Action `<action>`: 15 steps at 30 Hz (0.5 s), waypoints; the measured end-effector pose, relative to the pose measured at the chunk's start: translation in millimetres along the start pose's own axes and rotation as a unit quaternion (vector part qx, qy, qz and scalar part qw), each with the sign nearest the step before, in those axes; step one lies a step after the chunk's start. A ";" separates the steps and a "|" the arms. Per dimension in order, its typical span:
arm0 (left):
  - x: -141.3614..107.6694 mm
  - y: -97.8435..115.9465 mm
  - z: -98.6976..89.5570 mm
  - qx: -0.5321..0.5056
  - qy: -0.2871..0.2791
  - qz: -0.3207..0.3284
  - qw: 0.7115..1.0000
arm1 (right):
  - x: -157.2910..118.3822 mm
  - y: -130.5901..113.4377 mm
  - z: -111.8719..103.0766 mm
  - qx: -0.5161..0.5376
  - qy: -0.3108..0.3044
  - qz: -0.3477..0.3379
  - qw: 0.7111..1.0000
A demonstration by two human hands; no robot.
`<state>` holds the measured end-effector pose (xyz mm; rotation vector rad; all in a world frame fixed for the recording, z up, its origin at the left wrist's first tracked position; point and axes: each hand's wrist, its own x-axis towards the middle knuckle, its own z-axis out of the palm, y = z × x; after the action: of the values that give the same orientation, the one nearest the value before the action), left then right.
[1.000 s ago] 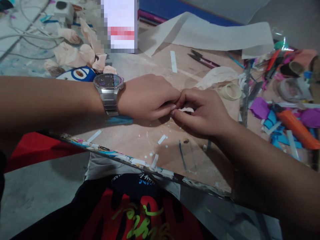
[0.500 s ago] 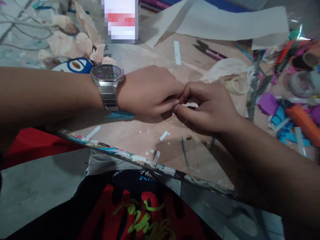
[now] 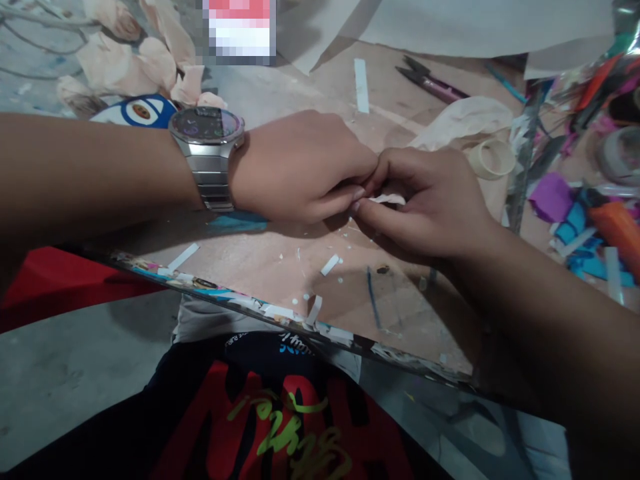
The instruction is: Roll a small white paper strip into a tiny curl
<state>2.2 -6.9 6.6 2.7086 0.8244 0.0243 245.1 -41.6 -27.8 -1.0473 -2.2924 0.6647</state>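
Over the board, my left hand (image 3: 305, 167) and my right hand (image 3: 435, 200) meet with their fingertips together. Between them is a small pale pink piece of crepe paper (image 3: 390, 199), mostly hidden by the fingers. Both hands are closed in a pinch on it; its edge shows within the curl of my right hand. A watch (image 3: 207, 127) is on my left wrist. Behind my right hand lie a translucent pale sheet of crepe paper (image 3: 463, 123) and a roll of tape (image 3: 493, 160).
Pale pink crepe paper flowers (image 3: 120, 63) lie at the upper left. Scissors with dark blades (image 3: 433, 83) rest beyond my hands, near a large white paper sheet (image 3: 425, 27). Colourful scraps, including a purple one (image 3: 550, 197), clutter the right. Paper strips (image 3: 330, 265) dot the board (image 3: 280, 273).
The view has shifted slightly, so the table things sit a little higher in the picture. My hands keep the same pinch on the crepe paper piece.
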 end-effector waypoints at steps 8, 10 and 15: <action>-2.0 1.3 -0.7 -0.027 0.012 0.006 1.000 | 0.8 -1.7 0.0 0.003 0.002 -0.007 1.000; -2.7 0.7 -0.1 -0.043 0.021 0.018 0.999 | 0.6 -2.1 -0.1 0.002 0.001 -0.013 1.000; -0.8 2.1 0.5 0.004 0.014 0.000 1.000 | -4.0 -0.1 1.9 -0.008 0.013 -0.036 0.999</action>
<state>2.7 -9.1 6.9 2.7225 0.8350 0.0598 246.1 -45.2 -30.2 -0.9712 -2.3042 0.6006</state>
